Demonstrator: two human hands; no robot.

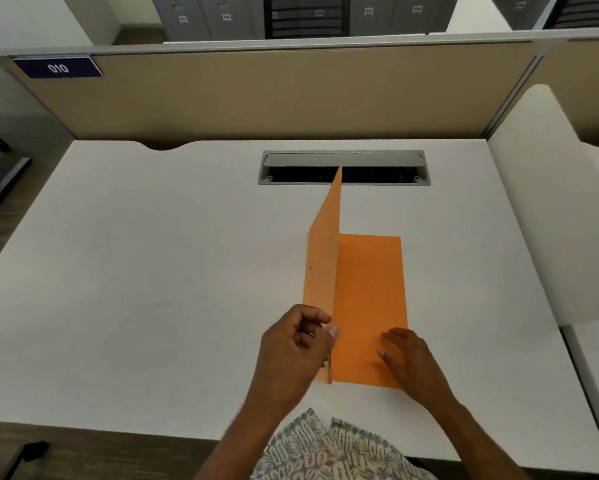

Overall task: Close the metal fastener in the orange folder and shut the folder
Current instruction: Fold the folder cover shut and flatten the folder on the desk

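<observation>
The orange folder (369, 289) lies on the white desk (152, 271), half open. Its right leaf rests flat, while its left cover (324, 251) stands nearly upright along the spine. My left hand (294, 351) pinches the near edge of the upright cover between thumb and fingers. Flat on the near right part of the folder rests my right hand (412, 362), fingers spread, pressing it onto the desk. The metal fastener is hidden behind the raised cover and my left hand.
A grey cable slot (344, 168) with its lid up sits in the desk just beyond the folder. A tan partition (256, 95) closes the far side. A white panel (550, 202) bounds the right.
</observation>
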